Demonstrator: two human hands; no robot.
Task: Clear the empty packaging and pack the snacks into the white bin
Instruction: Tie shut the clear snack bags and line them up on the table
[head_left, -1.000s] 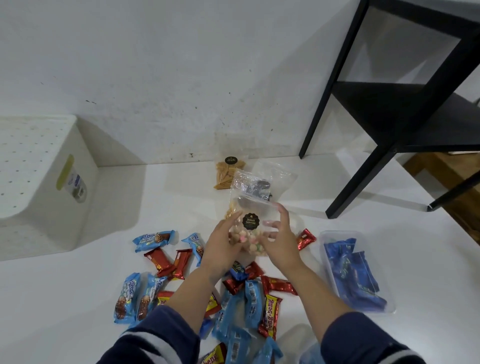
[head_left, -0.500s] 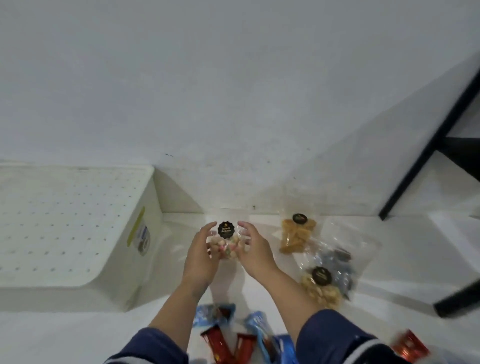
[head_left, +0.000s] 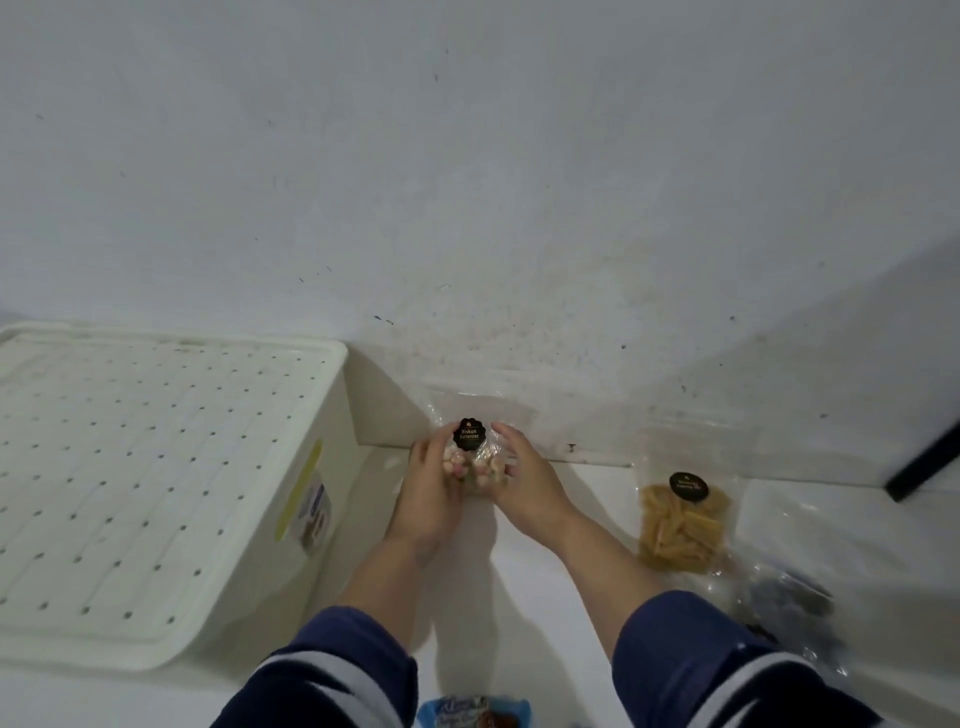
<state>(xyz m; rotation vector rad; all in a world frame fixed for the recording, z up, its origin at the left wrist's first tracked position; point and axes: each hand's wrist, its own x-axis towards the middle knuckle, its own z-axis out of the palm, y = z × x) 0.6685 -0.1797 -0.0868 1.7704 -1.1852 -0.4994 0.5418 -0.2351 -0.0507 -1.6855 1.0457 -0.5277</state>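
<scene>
A clear bag of pink and white biscuits (head_left: 475, 460) with a black round label stands against the wall, just right of the white bin (head_left: 156, 493). My left hand (head_left: 431, 493) holds its left side and my right hand (head_left: 524, 478) holds its right side, fingers curved around the bag. The bin has a dotted white lid on top and a yellow sticker on its side.
A clear bag of yellow stick snacks (head_left: 680, 525) leans on the wall to the right. A clear bag with dark items (head_left: 789, 597) lies in front of it. A blue wrapped snack (head_left: 472, 714) shows at the bottom edge. A black furniture leg (head_left: 924, 465) is far right.
Both hands have carried the biscuit bag from the snack pile toward the wall beside the bin. The view has shifted left and forward with them.
</scene>
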